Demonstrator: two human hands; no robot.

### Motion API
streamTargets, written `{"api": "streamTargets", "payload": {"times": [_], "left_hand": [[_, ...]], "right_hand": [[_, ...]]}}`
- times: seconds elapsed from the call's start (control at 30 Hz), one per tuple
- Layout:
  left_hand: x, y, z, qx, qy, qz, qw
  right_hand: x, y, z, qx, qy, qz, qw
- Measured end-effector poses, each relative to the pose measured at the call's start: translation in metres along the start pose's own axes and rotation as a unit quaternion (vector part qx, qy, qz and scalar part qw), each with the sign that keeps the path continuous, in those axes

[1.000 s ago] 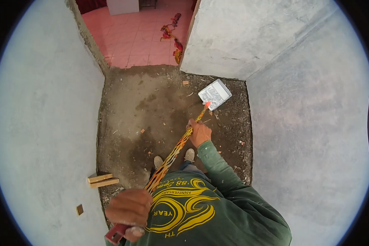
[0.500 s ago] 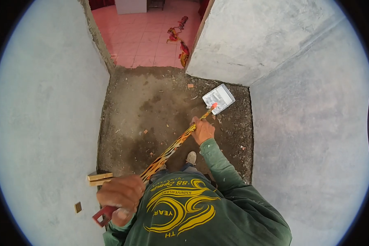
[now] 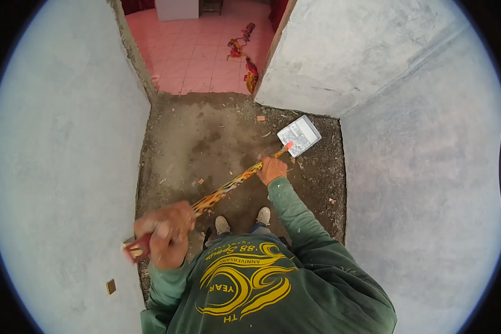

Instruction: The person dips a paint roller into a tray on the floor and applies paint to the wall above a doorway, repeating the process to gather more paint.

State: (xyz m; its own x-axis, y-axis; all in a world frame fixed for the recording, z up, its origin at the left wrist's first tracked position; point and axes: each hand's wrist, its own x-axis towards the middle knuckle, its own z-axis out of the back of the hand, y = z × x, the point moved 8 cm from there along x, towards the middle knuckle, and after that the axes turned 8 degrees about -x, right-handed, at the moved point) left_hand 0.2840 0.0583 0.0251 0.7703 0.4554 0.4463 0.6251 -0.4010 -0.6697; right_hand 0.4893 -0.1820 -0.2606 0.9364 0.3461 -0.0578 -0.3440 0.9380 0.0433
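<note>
A long pole (image 3: 228, 189) with a yellow, orange and black pattern runs slantwise in front of me. Near its lower end my left hand (image 3: 166, 234) is wrapped round it, and a dark red end piece (image 3: 139, 247) sticks out beside the thumb. Further along, my right hand (image 3: 273, 168) grips the same pole from the side. The pole's far tip, orange-red, reaches over a white-smeared paint tray (image 3: 300, 137) on the ground. Whether a roller is fixed to that tip I cannot make out against the white.
Grey plastered walls (image 3: 67, 145) (image 3: 417, 183) stand close on both sides. Ahead, a doorway leads to a pink tiled floor (image 3: 192, 61) with a crumpled red and yellow cloth (image 3: 251, 75). Rubble bits lie on the rough ground (image 3: 178, 139). An outlet box (image 3: 111, 286) sits low at left.
My left hand has moved up and forward, and the pole lies at a flatter slant. My right hand has shifted slightly, still on the pole. Both shoes now show.
</note>
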Motion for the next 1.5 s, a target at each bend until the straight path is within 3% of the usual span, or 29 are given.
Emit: {"api": "streamTargets", "payload": {"times": [0.03, 0.23, 0.3, 0.57, 0.67, 0.77, 0.87, 1.07, 1.13, 1.23, 1.33, 1.5], "left_hand": [[0.005, 0.009, 0.001, 0.0, 0.017, 0.01, 1.0], [0.016, 0.035, 0.007, -0.002, 0.004, 0.026, 1.0], [0.011, 0.017, 0.006, 0.005, 0.027, 0.021, 0.999], [-0.003, -0.045, -0.001, -0.003, 0.094, -0.019, 0.995], [-0.002, -0.036, 0.003, -0.013, 0.056, 0.018, 0.998], [0.008, -0.017, 0.004, -0.01, 0.029, 0.001, 1.0], [0.018, 0.012, 0.008, -0.013, -0.016, 0.002, 1.0], [0.023, 0.041, 0.002, 0.005, -0.003, 0.032, 0.999], [0.018, 0.025, -0.013, -0.007, 0.052, 0.024, 0.998], [0.002, -0.007, -0.012, -0.028, 0.046, -0.002, 0.999], [-0.006, -0.024, -0.019, -0.022, 0.081, 0.008, 0.996], [-0.004, -0.014, -0.035, -0.021, 0.09, 0.013, 0.996]], "right_hand": [[0.006, -0.003, 0.005, -0.012, -0.032, 0.003, 0.999], [0.039, -0.019, 0.012, -0.041, 0.054, -0.031, 0.997], [0.026, -0.013, 0.029, -0.023, -0.038, -0.015, 0.999], [-0.015, 0.033, 0.039, 0.025, -0.001, 0.01, 1.0], [-0.014, 0.031, 0.024, 0.007, 0.039, 0.008, 0.999], [0.001, 0.018, 0.017, -0.011, -0.03, 0.021, 0.999], [0.028, -0.004, -0.009, -0.015, 0.046, 0.011, 0.999], [0.041, -0.03, -0.001, -0.056, -0.013, -0.005, 0.998], [0.028, -0.028, 0.018, -0.031, -0.067, 0.0, 0.997], [0.004, -0.007, 0.037, -0.011, -0.005, -0.012, 1.0], [-0.017, 0.007, 0.048, 0.01, -0.009, -0.011, 1.0], [-0.016, -0.001, 0.036, 0.035, 0.046, -0.02, 0.998]]}}
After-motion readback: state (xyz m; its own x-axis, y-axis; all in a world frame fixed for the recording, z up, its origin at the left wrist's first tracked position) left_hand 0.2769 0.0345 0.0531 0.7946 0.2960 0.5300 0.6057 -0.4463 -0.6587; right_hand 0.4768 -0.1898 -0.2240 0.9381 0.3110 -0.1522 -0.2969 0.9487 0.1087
